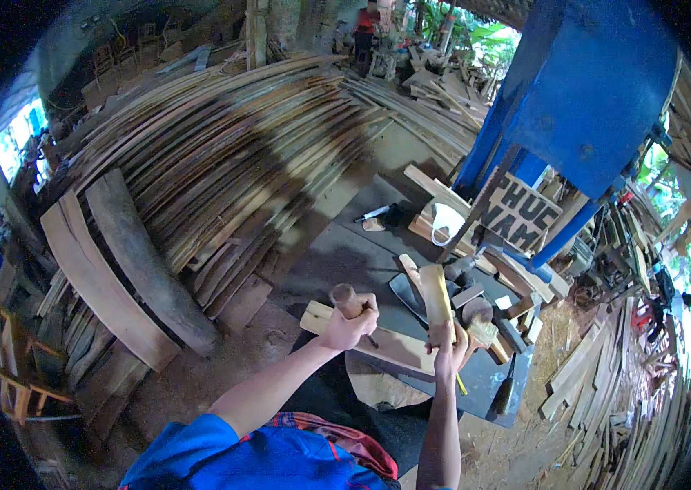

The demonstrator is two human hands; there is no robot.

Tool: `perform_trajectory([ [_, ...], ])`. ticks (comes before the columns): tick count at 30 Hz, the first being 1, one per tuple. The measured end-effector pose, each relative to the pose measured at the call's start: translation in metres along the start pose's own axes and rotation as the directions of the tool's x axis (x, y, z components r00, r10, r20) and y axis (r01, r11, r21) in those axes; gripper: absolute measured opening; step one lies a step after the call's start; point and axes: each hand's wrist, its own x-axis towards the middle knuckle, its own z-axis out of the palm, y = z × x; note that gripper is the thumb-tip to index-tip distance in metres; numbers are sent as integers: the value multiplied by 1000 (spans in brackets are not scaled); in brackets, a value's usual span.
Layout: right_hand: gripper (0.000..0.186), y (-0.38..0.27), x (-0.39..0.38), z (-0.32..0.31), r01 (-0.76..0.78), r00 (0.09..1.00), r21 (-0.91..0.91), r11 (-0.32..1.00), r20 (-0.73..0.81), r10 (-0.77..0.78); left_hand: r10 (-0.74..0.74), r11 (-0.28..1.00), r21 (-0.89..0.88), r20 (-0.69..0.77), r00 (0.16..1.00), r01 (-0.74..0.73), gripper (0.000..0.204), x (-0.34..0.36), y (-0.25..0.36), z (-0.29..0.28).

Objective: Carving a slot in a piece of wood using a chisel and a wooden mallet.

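My left hand [349, 327] is closed around the wooden handle [345, 300] of a chisel. Its dark blade [372, 341] points down at a pale wooden board [394, 347], which lies crosswise in front of my body along the near side of a dark work table. To the right, my right hand [449, 353] grips the lower end of a thick, pale wooden bat [435, 298] held raised beside the chisel, apart from it. A thin yellow strip [461, 385] shows below that hand.
The dark table [337, 261] carries wooden offcuts, a white container [446, 222] and a rounded wooden piece [477, 312]. A tall blue machine [599, 90] stands behind, with a lettered sign [521, 212]. Long stacked planks [256, 155] and two curved slabs [104, 282] lie left; a person [366, 33] stands far off.
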Motion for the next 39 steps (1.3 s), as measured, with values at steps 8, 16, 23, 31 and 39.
perform_trajectory([
  [8,45,21,36,34,-159,987,141,977,44,154,106,993,69,-83,991,-100,18,15,29,-10],
  [16,41,40,21,-2,-174,981,119,978,-71,183,-77,997,-23,-82,994,75,20,23,-2,11],
  [23,36,32,15,20,-64,997,-8,998,30,64,5,1000,15,-108,994,-3,20,16,11,4],
  [31,38,32,18,12,-2,1000,-67,998,-9,1,-35,999,-1,-76,996,35,19,20,7,9],
  [39,38,37,17,13,-23,1000,-115,993,-5,23,8,997,-78,-121,993,-17,20,14,8,-4],
])
